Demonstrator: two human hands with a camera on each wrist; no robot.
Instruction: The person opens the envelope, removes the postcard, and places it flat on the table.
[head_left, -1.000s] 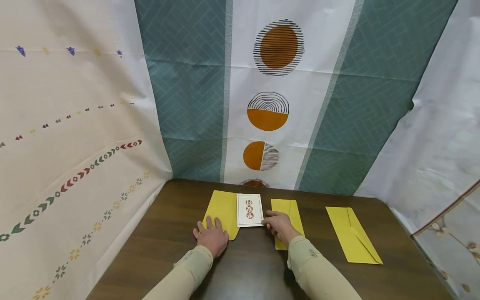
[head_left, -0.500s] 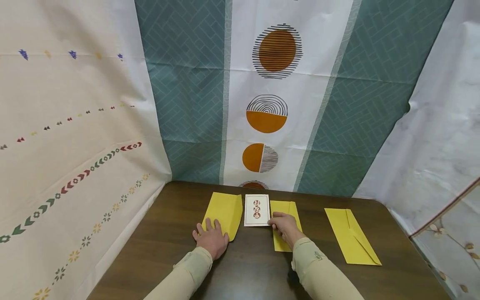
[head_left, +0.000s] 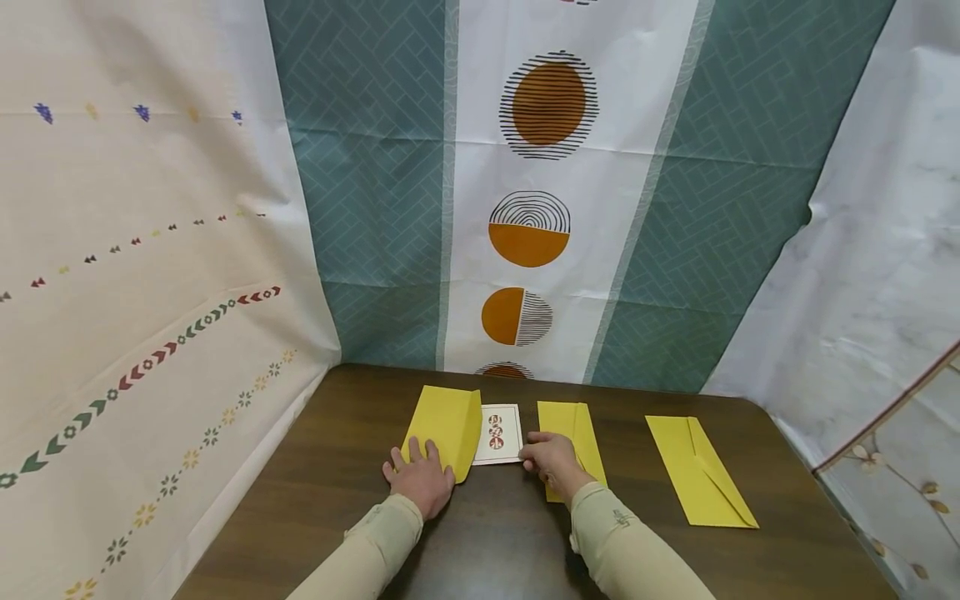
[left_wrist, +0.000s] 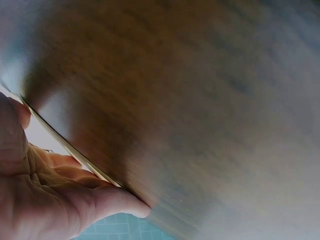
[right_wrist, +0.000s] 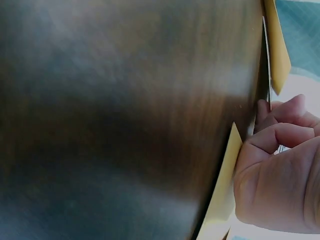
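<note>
In the head view, my left hand [head_left: 422, 482] rests with spread fingers on the near end of the left yellow envelope [head_left: 444, 421]. The left wrist view shows that envelope's thin edge [left_wrist: 75, 152] along the table under the fingers. My right hand [head_left: 553, 460] pinches the lower right corner of a white card [head_left: 501, 429] with a thin border and red round print. The card's left side meets the envelope's raised flap [head_left: 470, 437], which overlaps it. In the right wrist view, the card [right_wrist: 268, 55] is seen edge-on between fingertips and thumb, beside the yellow flap [right_wrist: 281, 55].
A second yellow envelope [head_left: 562, 417] lies partly beneath the right hand and forearm. A third envelope [head_left: 701, 475] lies farther right on the dark wooden table [head_left: 495, 550]. Patterned cloths [head_left: 375, 208] hang behind and at both sides.
My right hand first drew the card rightward off the envelope, then moved it left and nearer, against the flap. The flap has come up from beneath the card. The left hand stayed put.
</note>
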